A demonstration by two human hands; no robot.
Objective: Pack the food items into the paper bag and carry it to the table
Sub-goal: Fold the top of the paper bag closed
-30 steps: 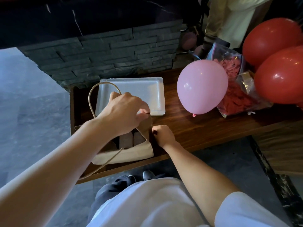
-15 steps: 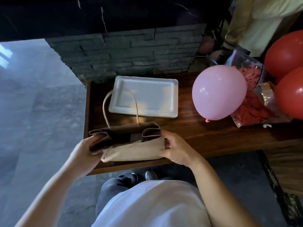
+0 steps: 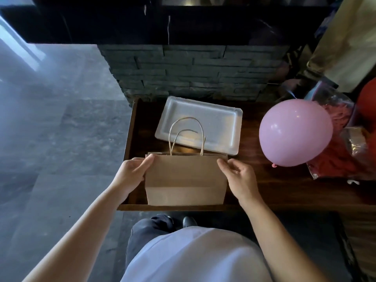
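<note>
A brown paper bag (image 3: 186, 179) stands upright near the front left edge of the dark wooden table (image 3: 280, 192), its two twine handles raised. My left hand (image 3: 132, 174) grips the bag's upper left side and my right hand (image 3: 238, 178) grips its upper right side. The top of the bag looks pressed nearly flat, so its contents are hidden. Behind it lies an empty white foam tray (image 3: 219, 121).
A pink balloon (image 3: 295, 133) rests on the table to the right, beside a clear plastic bag of red pieces (image 3: 335, 157) and red balloons (image 3: 366, 102). A dark stone wall (image 3: 193, 72) rises behind the table. Another person stands at the far right. Grey floor lies to the left.
My left hand came out of the bag's mouth and moved to its left side. Both hands stood the bag upright and its open top has been pressed together.
</note>
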